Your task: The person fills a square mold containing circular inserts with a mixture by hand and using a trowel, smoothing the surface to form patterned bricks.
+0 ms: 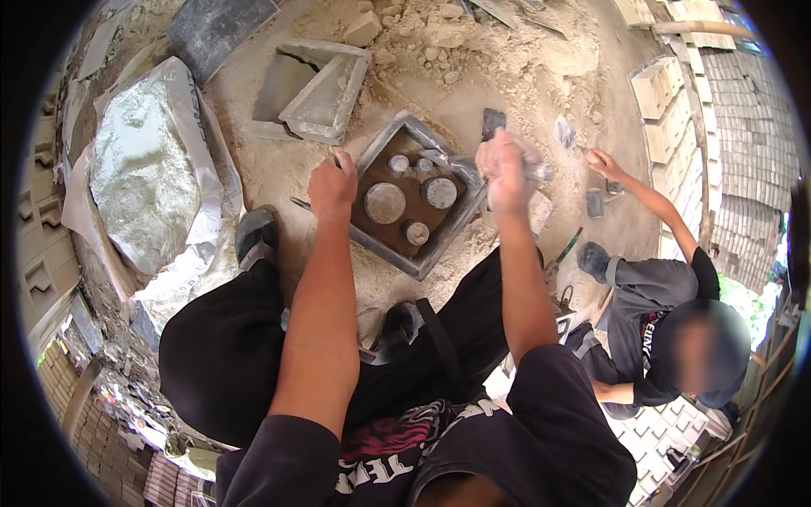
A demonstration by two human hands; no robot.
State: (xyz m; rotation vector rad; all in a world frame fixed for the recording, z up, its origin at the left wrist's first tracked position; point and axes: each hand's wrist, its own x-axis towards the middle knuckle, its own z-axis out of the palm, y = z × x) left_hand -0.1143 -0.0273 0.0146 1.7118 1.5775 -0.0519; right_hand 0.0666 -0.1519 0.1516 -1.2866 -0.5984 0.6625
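A square grey mold frame (394, 258) lies on the sandy ground before me, turned cornerwise, with brown material inside. Several round grey discs (385, 203) of different sizes sit in it. My left hand (333, 188) is closed into a fist at the frame's left corner; a thin dark bar (300, 204) shows beside it, and whether the fingers grip it is hidden. Over the frame's right corner, my right hand (509, 173) is raised and closed, partly smeared by motion. A blurred greyish shape (538, 171) shows at its right side, too unclear to name.
A broken grey rectangular frame (345, 101) lies beyond the mold. At left stands an open sack (144, 169) of pale powder. Loose sand and rubble (448, 55) spread at the back. A co-worker (659, 287) squats at right, one arm reaching toward small dark blocks (596, 203).
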